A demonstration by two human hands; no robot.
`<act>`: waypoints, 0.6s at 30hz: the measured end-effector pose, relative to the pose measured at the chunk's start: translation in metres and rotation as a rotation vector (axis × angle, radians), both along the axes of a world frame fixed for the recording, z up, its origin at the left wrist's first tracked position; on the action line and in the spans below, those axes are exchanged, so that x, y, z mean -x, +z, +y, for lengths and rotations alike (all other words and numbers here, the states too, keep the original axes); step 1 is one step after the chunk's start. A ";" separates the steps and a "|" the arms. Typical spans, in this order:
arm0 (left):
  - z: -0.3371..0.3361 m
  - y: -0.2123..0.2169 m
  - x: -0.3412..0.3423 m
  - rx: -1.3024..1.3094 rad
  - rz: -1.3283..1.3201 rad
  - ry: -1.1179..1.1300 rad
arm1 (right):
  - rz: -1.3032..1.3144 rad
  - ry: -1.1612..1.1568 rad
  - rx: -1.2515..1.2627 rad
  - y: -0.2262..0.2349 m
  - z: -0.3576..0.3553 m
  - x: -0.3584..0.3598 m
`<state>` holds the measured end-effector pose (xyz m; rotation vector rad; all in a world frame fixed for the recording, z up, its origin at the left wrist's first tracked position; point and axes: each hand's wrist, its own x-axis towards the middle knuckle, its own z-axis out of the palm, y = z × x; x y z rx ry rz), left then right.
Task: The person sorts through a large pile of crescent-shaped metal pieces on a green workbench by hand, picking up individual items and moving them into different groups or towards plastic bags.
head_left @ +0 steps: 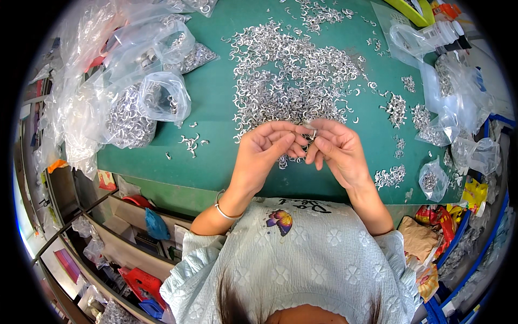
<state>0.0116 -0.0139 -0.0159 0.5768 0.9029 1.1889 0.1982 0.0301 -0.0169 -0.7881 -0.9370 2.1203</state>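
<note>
Small curved silvery metal pieces [286, 81] lie in a wide loose heap on the green tabletop [210, 119]. At the near edge of that heap, my left hand [270, 148] and my right hand [340, 148] come together, fingertips almost meeting. Between the thumb and fingers of my right hand is one small curved metal piece [312, 135]. My left fingers are curled with the thumb against them; whatever they pinch is too small or hidden to make out. A silver bangle [220, 208] circles my left wrist.
Clear plastic bags of metal pieces [129, 121] crowd the left side. Small sorted piles [395, 110] and a little open bag [433, 181] sit at the right, beside more plastic bags [458, 97]. Below the table's left edge stands a drawer unit [124, 243] holding a red tray [141, 283].
</note>
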 end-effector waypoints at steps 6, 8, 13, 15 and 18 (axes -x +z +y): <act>-0.002 0.003 -0.001 0.005 -0.031 -0.002 | 0.084 -0.039 0.104 0.006 -0.003 0.002; -0.003 0.004 -0.001 0.001 -0.029 -0.009 | 0.100 -0.050 0.124 0.005 -0.004 0.003; -0.003 0.004 -0.002 -0.016 -0.017 -0.008 | 0.040 -0.031 0.025 -0.003 -0.005 0.001; -0.002 0.004 -0.002 -0.025 -0.020 -0.012 | -0.009 -0.082 -0.013 0.002 -0.006 0.005; -0.002 0.004 -0.003 -0.023 -0.009 -0.016 | -0.041 -0.086 -0.067 0.005 -0.007 0.005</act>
